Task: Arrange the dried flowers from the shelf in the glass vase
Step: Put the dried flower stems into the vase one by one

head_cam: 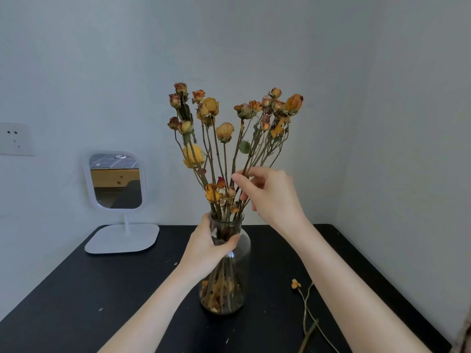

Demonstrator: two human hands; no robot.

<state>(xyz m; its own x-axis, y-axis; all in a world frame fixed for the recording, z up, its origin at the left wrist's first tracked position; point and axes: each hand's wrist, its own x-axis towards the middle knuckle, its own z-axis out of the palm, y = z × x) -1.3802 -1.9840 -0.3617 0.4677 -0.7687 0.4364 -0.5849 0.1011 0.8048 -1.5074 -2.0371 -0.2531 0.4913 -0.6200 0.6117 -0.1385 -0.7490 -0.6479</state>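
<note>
A clear glass vase [238,273] stands upright on the black table [107,296], holding a spread bunch of dried yellow and orange roses [224,131]. Loose petals lie in its bottom. My left hand [206,248] wraps the vase's neck and shoulder from the left. My right hand [270,194] is above the rim on the right, thumb and fingers pinching several stems of the right-hand cluster. One loose dried flower stem [304,307] lies on the table to the right of the vase.
A white standing mirror [116,182] sits at the table's back left, near the wall. A wall socket [14,138] is at far left. Small petal crumbs dot the tabletop. Walls close in behind and to the right.
</note>
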